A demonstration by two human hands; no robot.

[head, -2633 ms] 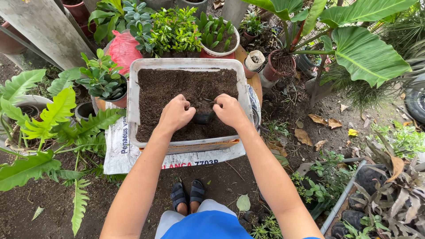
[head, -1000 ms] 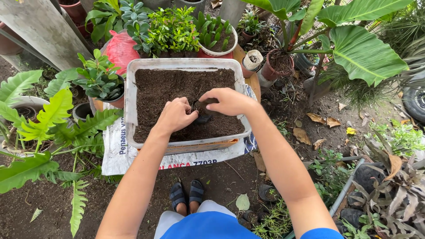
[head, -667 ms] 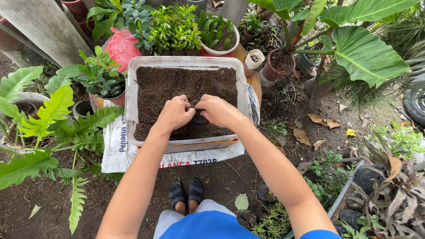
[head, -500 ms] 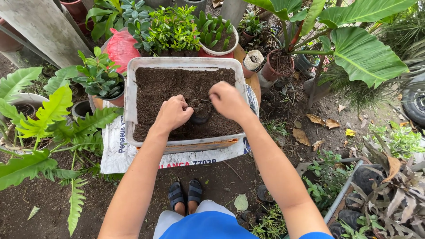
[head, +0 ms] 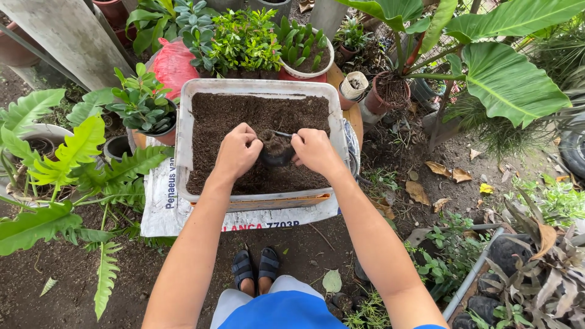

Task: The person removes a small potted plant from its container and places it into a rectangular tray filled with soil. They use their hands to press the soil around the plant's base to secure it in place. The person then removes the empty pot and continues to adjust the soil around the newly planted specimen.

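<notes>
Small black pot (head: 277,152), soil-filled, upright, in soil tub (head: 185,131).

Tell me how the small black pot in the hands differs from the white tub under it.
The small black pot is round, dark and held between the left hand and right hand; the white tub is rectangular, pale, far bigger and rests below. Both hold dark soil.

— What stood around the work area?

— A red sack (head: 171,64) lay behind potted shrubs (head: 239,38), and a white bowl of succulents (head: 303,53) sat beside them. A broad-leaved plant (head: 509,79) rose from a clay pot (head: 387,92) at right.

— And on the ground?

— Dry leaves (head: 445,169) were scattered over bare soil, a printed white bag (head: 159,201) was spread flat, and black sandals (head: 257,267) showed below.
</notes>
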